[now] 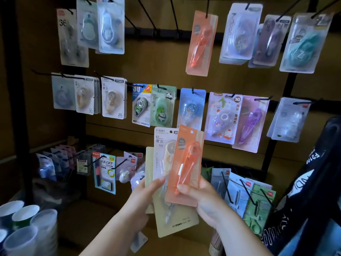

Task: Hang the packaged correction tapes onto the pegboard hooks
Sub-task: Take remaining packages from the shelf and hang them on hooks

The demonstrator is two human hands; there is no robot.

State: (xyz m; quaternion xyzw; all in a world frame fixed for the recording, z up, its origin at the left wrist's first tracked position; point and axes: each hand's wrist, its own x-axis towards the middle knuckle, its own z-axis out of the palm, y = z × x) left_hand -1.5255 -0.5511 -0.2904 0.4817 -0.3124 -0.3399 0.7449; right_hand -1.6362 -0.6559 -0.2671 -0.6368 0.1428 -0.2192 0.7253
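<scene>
my right hand [201,196] pinches the orange carded correction tape pack [185,165] off the beige stack [166,182] gripped in my left hand [145,191]; next, its punched hole must meet the matching orange pack's black hook [207,8].

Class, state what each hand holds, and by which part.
Right hand: orange carded correction tape, lower end. Left hand: beige carded packs, lower left edge.

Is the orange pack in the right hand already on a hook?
No: the orange pack is held in the right hand below the middle row, its hang hole free of any hook.
</scene>
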